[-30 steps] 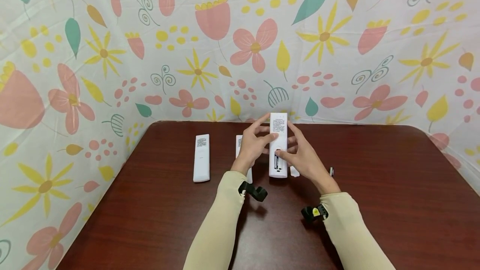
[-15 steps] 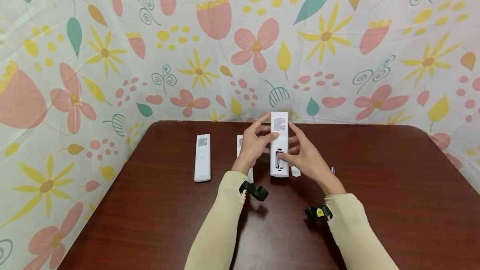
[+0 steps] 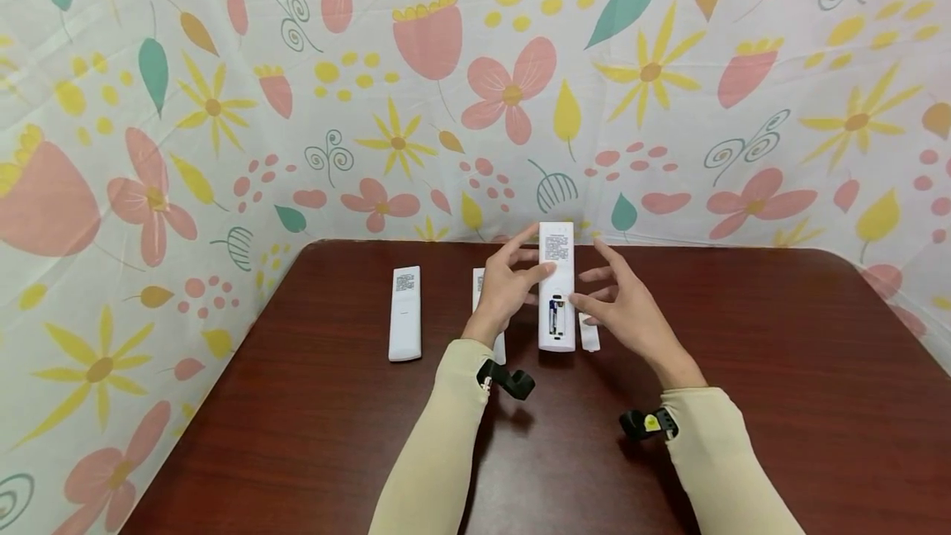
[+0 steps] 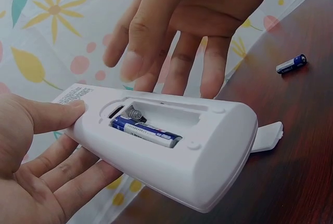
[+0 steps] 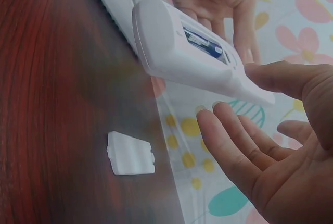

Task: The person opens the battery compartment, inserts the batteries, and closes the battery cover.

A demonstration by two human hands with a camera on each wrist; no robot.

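A white remote control [image 3: 566, 281] is held up back side out by my left hand [image 3: 507, 291], thumb on its back and fingers behind it. Its battery compartment lies uncovered. One blue-and-white battery [image 4: 145, 132] sits in one slot; a bare spring [image 4: 136, 113] shows in the other. My right hand [image 3: 633, 319] is beside the remote's right edge, fingers spread and relaxed, holding nothing. Whether its thumb touches the edge I cannot tell. The white battery cover [image 5: 131, 154] lies on the table below. A loose battery [image 4: 292, 64] rests on the table, hidden in the head view.
Two more white remotes lie on the dark wooden table [image 3: 319, 428]: one remote [image 3: 404, 320] further left, and another remote [image 3: 478, 279] partly hidden behind my left hand. A flowered cloth [image 3: 446, 139] hangs behind the table's back edge.
My right hand has drawn away to the right, its thumb leaving the battery compartment, so the battery inside now shows fully. My left hand keeps hold of the remote.
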